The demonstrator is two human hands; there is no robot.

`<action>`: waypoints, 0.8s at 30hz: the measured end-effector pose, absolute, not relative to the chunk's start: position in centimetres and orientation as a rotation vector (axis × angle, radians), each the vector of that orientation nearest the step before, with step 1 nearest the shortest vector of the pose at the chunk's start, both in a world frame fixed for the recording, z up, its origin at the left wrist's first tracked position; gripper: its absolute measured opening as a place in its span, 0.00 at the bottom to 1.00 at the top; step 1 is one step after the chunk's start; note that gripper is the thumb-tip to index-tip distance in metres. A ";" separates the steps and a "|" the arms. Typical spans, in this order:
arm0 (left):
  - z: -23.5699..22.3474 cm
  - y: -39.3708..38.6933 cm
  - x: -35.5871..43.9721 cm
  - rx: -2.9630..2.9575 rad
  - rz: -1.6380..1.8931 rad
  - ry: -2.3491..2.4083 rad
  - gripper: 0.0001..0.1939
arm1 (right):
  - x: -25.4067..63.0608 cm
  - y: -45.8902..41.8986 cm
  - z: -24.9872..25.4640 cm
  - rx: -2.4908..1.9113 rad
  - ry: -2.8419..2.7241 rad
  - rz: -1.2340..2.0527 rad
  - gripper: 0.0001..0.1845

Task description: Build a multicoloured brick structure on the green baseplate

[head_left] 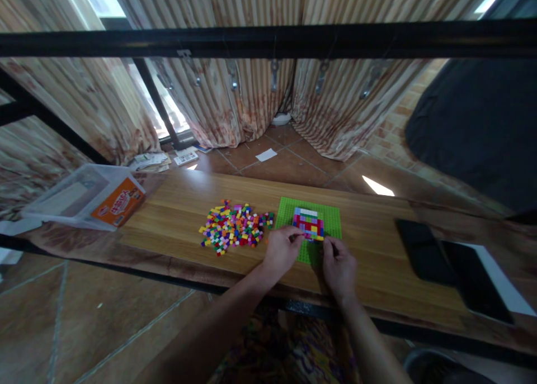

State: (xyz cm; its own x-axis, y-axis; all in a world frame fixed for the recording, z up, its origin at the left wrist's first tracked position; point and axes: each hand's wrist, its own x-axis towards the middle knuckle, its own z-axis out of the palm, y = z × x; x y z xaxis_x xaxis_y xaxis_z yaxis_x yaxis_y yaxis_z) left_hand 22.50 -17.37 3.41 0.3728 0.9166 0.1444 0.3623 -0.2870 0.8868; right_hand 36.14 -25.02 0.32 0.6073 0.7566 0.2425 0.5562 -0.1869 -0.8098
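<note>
A green studded baseplate (331, 216) lies on the wooden board, with a block build of small colourful toy bricks (308, 222) on it. The build shows white, blue, red, purple and yellow bricks. My left hand (282, 251) is closed in a pinch at the build's lower left edge; whatever its fingertips hold is too small to make out. At the lower right corner, close to a yellow brick, my right hand (339, 266) has its fingers curled together, and their contents are hidden. Left of the baseplate spreads a pile of loose toy bricks (232, 226).
A clear plastic bin (75, 197) with an orange label stands at the left end. Two dark flat slabs (423, 252) and a white sheet (505, 280) lie at the right. A black metal bar (268, 42) crosses above the table, before striped curtains (251, 9).
</note>
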 end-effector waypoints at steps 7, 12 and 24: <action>3.1 -17.9 23.3 1.883 0.877 1.201 0.06 | 36.1 -25.0 0.5 -1.849 -1.060 0.258 0.23; 3.2 -18.4 23.8 1.947 0.822 1.273 0.07 | 36.2 -25.0 0.4 -1.836 -1.061 0.255 0.23; 3.8 -18.9 24.2 2.053 0.759 1.398 0.09 | 36.1 -25.0 0.6 -1.832 -1.038 0.282 0.21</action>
State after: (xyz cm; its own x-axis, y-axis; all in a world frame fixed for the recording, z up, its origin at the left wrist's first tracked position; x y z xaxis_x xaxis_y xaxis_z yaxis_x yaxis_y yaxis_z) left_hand 24.24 -18.90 3.78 0.3035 0.9410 0.1499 0.6380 -0.3175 0.7015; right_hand 36.07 -25.01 0.56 0.6086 0.7559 0.2415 0.5303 -0.1610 -0.8324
